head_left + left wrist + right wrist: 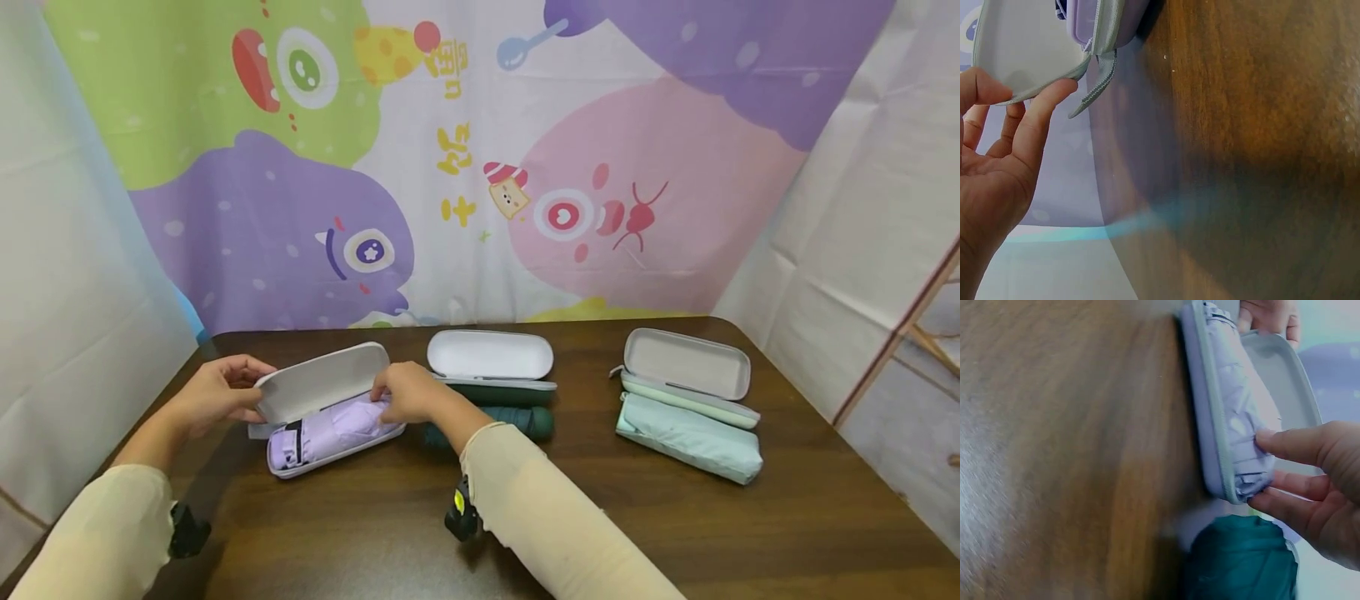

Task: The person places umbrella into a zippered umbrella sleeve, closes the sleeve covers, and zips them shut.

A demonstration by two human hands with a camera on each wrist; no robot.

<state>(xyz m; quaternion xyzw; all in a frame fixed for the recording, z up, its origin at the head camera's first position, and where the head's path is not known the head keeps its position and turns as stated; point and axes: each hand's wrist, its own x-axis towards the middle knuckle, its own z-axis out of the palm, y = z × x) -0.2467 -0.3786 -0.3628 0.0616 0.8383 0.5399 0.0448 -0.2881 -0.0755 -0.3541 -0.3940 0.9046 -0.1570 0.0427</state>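
The folded lavender umbrella lies lengthwise in the lower half of an open lavender case, a dark strap around it near its left end. The right hand pinches the opposite end in a nearly closed grip, thumb on top and fingers at the tip. The case's grey lid tilts up behind the umbrella, and the left hand has its edge between thumb and fingers — a narrow grip. A zipper tail dangles from the case just beside that hand.

Right of this case, partly behind the right forearm, a dark green umbrella lies in front of an open dark green case (its inner lid is whitish). Farther right, well apart, a pale mint bundle lies before an open mint case. Everything rests on a brown wooden bench; behind it hangs a cartoon-printed curtain.
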